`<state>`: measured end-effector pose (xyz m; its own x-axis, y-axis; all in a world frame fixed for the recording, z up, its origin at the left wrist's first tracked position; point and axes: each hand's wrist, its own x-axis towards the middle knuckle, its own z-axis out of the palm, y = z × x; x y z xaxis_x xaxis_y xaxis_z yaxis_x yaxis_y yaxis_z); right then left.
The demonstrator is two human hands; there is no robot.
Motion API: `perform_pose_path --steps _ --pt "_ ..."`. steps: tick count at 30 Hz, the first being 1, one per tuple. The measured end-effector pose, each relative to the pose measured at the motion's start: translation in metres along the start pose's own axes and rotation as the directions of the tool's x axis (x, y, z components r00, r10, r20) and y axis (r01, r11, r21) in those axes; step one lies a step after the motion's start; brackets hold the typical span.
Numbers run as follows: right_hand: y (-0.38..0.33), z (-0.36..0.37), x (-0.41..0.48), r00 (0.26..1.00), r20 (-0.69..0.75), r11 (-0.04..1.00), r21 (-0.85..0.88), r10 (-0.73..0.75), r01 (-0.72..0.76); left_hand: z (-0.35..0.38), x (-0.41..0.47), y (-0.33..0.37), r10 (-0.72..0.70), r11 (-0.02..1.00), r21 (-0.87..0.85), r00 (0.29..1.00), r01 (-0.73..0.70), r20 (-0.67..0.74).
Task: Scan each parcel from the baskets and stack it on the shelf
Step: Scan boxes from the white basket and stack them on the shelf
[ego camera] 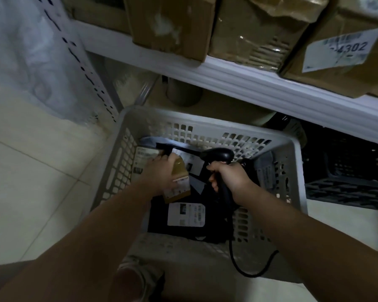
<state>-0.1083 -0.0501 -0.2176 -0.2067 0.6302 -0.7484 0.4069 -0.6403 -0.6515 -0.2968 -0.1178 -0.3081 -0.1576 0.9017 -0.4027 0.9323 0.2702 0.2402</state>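
Small brown parcel (179,182) low inside white basket (205,125), my left hand (159,171) gripping it, fingers wrapped over top. My right hand (229,177) clenched round scanner (218,154) handle, head just beside parcel. Scan seems due; stacking not yet done. Black parcel (183,214) and others left in basket. Cardboard boxes (172,25) already on shelf (249,77).

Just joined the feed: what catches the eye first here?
Both hands are in the white basket at centre: the left hand grips a small brown parcel, the right hand holds a black scanner beside it. Above, cardboard boxes sit on the white shelf, one at right labelled 4302.
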Motion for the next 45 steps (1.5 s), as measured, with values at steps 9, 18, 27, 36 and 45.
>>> perform_pose_path --steps 9,18,27,36,45 --pt "-0.005 -0.015 -0.078 0.986 0.044 0.982 0.106 -0.162 0.156 -0.082 -0.073 0.045 -0.192 0.774 -0.629 0.974 0.073 -0.124" --pt "0.011 -0.027 -0.164 0.83 -0.078 0.774 0.323 -0.552 0.545 -0.133 -0.159 0.109 -0.438 0.167 -0.977 0.878 -0.133 -0.195" --pt "-0.018 -0.055 -0.219 0.661 -0.091 0.55 0.475 -0.745 0.686 -0.154 -0.19 0.177 -0.358 -0.177 -0.928 0.899 -0.329 -0.251" --pt "-0.028 -0.082 -0.219 0.713 -0.225 0.581 0.444 -0.664 0.682 -0.174 -0.206 0.193 -0.139 0.418 -0.857 0.911 -0.302 -0.389" --pt "-0.045 -0.082 -0.223 0.665 -0.088 0.641 0.199 -0.741 0.741 -0.196 -0.198 0.161 -0.152 0.41 -0.893 0.951 -0.186 -0.268"
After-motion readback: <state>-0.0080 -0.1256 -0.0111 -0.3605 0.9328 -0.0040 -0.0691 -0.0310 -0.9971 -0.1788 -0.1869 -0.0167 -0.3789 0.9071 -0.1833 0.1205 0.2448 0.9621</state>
